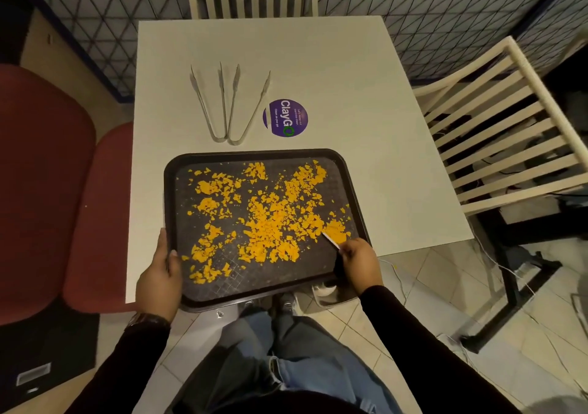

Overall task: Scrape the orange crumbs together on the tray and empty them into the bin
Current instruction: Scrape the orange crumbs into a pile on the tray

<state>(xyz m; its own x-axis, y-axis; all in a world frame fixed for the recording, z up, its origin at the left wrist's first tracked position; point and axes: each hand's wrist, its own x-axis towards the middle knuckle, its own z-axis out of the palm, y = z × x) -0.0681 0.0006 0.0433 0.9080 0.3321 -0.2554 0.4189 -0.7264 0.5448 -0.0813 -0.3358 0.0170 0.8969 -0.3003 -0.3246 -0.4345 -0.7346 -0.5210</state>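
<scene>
Our left hand (159, 275) grips the near left rim of the tray (261, 152); our right hand (361, 262), at the near right corner, pinches a thin white scraper (331, 241). Its tip points away and leftward into the orange crumbs (270, 219), which spread from that hand across the tray to its far rim on the bench (366, 111); no bin shows.
</scene>
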